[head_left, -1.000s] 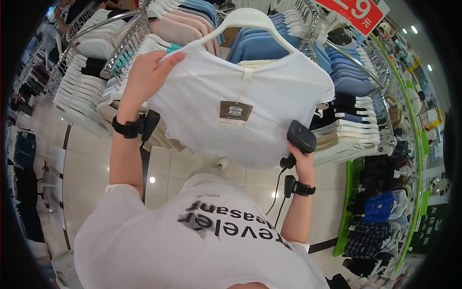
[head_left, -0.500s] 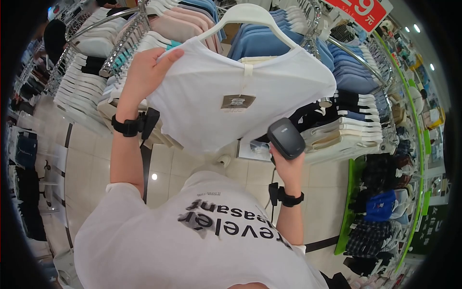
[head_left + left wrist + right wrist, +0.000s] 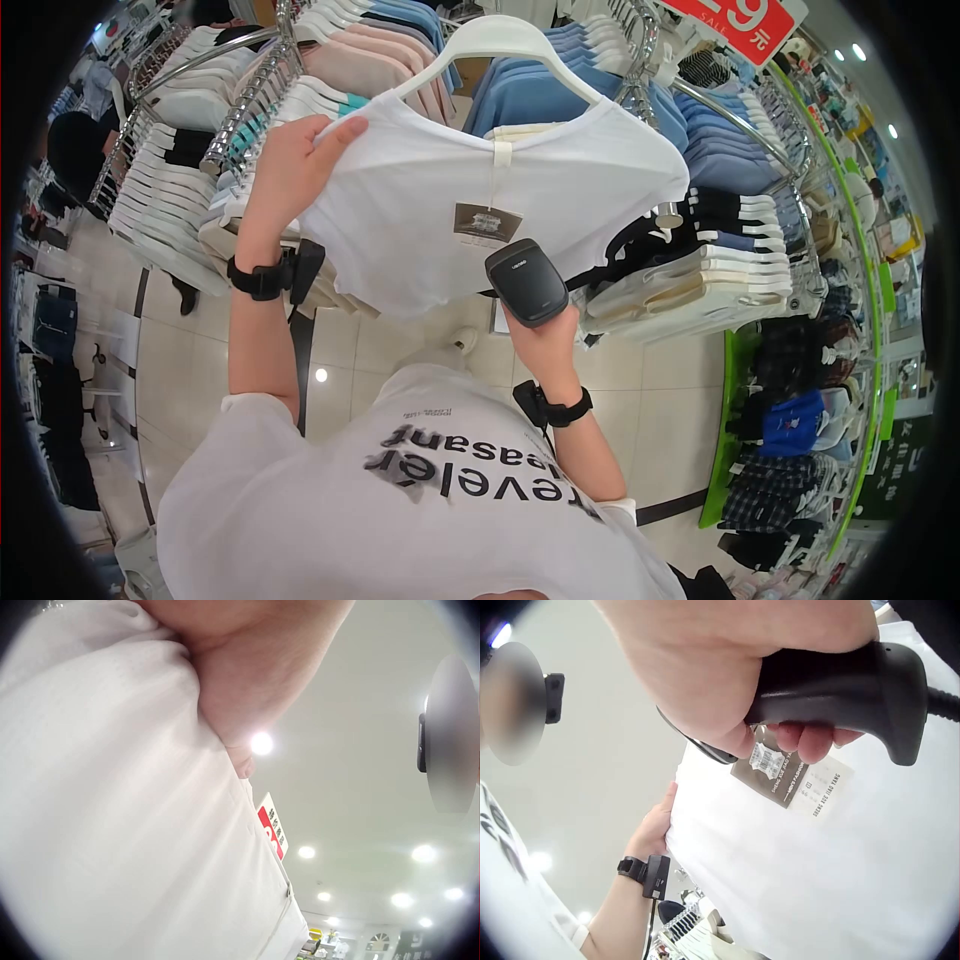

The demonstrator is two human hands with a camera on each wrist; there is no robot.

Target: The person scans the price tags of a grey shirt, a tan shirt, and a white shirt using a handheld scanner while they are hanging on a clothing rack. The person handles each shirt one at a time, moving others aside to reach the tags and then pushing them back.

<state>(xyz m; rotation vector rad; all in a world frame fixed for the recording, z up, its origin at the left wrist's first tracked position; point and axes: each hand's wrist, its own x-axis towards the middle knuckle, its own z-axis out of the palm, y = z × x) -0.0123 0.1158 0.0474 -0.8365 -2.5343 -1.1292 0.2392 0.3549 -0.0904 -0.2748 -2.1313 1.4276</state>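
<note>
A white T-shirt [image 3: 400, 190] hangs on a white hanger [image 3: 503, 35] in front of the person. My left hand [image 3: 293, 170] grips its shoulder at the left, thumb on the front of the cloth. In my right hand [image 3: 548, 342] is a black barcode scanner [image 3: 527, 283], its head near the shirt's lower middle. The right wrist view shows fingers curled round the scanner's handle [image 3: 821, 694]. A brown hang tag [image 3: 488, 220] with a barcode sticker [image 3: 766, 760] dangles from the collar on a string, just beyond the scanner head. White cloth fills much of the left wrist view.
Chrome racks [image 3: 250, 100] with hanging garments stand behind the shirt and to both sides. Folded-looking rows of pale blue shirts [image 3: 545, 95] hang at the back. A red sale sign [image 3: 745, 25] stands top right. Pale tiled floor [image 3: 345, 360] lies below.
My right hand has let go of the shirt's lower right part and moved left with the scanner, toward the hang tag. The left hand keeps its grip on the shoulder.
</note>
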